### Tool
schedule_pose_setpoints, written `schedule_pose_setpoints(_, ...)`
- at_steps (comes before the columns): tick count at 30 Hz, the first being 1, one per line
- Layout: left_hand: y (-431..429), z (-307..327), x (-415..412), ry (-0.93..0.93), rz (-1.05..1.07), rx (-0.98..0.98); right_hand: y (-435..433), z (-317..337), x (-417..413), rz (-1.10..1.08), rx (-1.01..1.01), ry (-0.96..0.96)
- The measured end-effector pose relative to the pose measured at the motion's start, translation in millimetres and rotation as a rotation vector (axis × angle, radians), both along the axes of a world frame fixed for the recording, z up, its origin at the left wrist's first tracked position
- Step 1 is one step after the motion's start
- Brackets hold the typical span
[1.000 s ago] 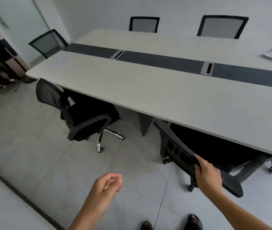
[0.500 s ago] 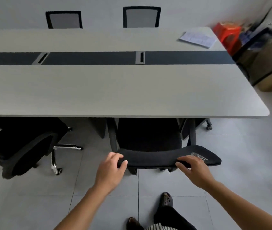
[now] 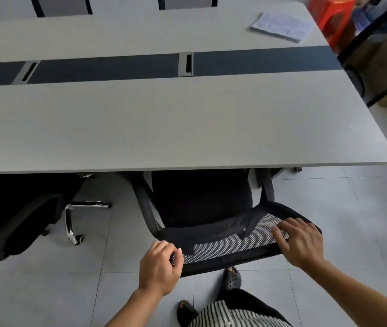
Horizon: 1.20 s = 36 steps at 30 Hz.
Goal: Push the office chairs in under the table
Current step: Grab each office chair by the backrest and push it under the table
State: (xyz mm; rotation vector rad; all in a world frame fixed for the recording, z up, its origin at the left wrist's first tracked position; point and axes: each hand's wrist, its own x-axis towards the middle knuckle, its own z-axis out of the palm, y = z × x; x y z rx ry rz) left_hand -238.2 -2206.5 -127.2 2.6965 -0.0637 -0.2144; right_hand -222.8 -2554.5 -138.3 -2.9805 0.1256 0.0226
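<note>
Left hand (image 3: 159,267), right hand (image 3: 302,243); one chair (image 3: 223,247)

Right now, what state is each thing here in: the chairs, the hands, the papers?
Near chair: seat partly under the table, backrest out.
Left hand: grips the backrest's left end.
Right hand: holds its right end.
Left chair: turned sideways, partly under, base sticking out.
Two far chairs: upright at the far edge.
Papers: flat on the table.

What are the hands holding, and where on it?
The office chair, by the top edge of its backrest: left hand at one corner, right hand toward the other.
</note>
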Motion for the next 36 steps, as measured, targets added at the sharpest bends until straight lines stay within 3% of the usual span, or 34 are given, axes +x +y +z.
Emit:
schedule_pose_setpoints(12, 17.7, -7.4, 94.0, 0.018, 0.087, 0.004, 24.4, -4.6, 110.3, -0.016, -0.02, 0.037)
schedule_pose_setpoints(26, 129.1, -8.8, 193.8, -0.002, -0.104, -0.036, 130.3, 4.5, 116.7, -0.137, 0.011, 0.031)
schedule_pose_setpoints(33, 131.1, -3.9, 187.2, -0.04, -0.074, -0.011, 138.3, 10.3, 112.2, -0.173, 0.002, 0.098)
schedule_pose_setpoints(36, 127.6, 0.1, 181.5, -0.011, -0.014, 0.009, 137.5, 15.1, 113.2, -0.194, 0.108, 0.166)
